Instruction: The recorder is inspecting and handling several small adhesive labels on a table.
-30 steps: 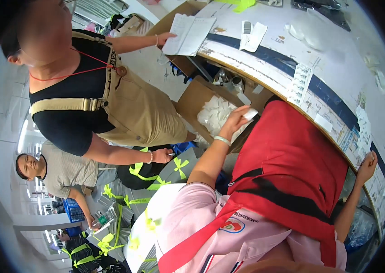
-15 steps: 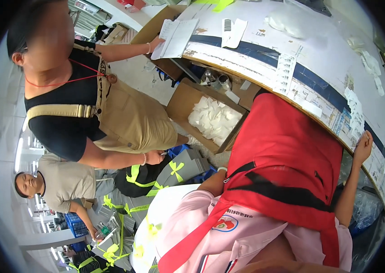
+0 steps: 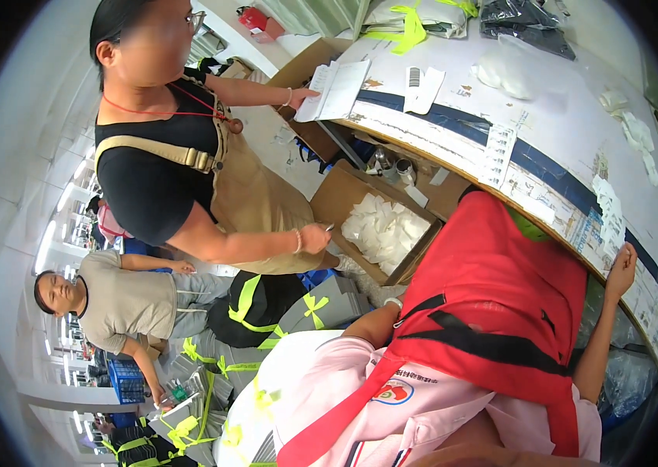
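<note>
R hand (image 3: pixel 621 272) is at the near R edge of the white-topped table (image 3: pixel 550 117), fingers curled in; can't tell if they're pinching anything or just resting there. L hand is out of sight by the red apron (image 3: pixel 492 249); only the forearm w/ a pale wristband (image 3: pixel 393 303) shows, so no read on that grip.

Main thing: ragged white strip (image 3: pixel 607 210), flat on the table just beyond R hand, across the dark blue band (image 3: pixel 453 114). Touching or not, can't say. A printed label sheet (image 3: pixel 498 154) lies further L, near the table edge. Open carton (image 3: pixel 335 191) w/ white scraps (image 3: pixel 382 229) sits L of the apron, below tabletop level.

Co-worker (image 3: pixel 150 187) at far L holds a paper pad (image 3: pixel 344 87) by the table's L end, other hand near the carton.

Step in hand looks like label handling, my guess. To do it well: keep R hand low & steady by the strip, lift from one corner w/ thumb + index, don't drag it over the worn tabletop or it may tear. Bring L hand up to pin the rest flat. Keep waste pcs toward the carton, clear of co-worker's hand.
</note>
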Available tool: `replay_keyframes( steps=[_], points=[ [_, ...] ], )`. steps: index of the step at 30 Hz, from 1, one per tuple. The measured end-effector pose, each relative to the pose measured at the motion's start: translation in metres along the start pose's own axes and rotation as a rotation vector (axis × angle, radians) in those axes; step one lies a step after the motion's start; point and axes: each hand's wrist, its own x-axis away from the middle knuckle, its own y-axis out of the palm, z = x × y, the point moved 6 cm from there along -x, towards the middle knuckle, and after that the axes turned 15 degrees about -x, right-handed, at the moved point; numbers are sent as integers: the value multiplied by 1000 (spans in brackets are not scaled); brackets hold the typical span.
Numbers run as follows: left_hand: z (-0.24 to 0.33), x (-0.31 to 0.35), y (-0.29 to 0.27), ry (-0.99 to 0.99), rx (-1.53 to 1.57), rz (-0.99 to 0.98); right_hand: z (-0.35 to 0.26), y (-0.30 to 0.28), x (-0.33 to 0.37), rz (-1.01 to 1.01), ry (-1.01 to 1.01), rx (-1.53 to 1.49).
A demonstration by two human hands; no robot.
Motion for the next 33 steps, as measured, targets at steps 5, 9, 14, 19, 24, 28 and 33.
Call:
replay_keyframes(
  steps=[5,9,14,19,24,28,33],
  points=[
    [8,-2,-19,-68,78,12,2,-3,0,15,-55,-76],
    [1,-5,-28,-132,129,36,-12,7,4,32,-99,-90],
    [-6,1,-9,-210,228,22,-9,-1,6,-3,-49,-44],
    [-9,0,23,-286,336,-21,-12,-4,7,20,-41,-41],
    [-34,44,77,-408,444,-72,-24,16,4,4,47,-241],
    [51,-12,93,-468,375,-264,-4,-30,10,59,79,-217],
    [80,-55,3,-654,606,-31,-41,10,6,32,89,-337]
  ],
)
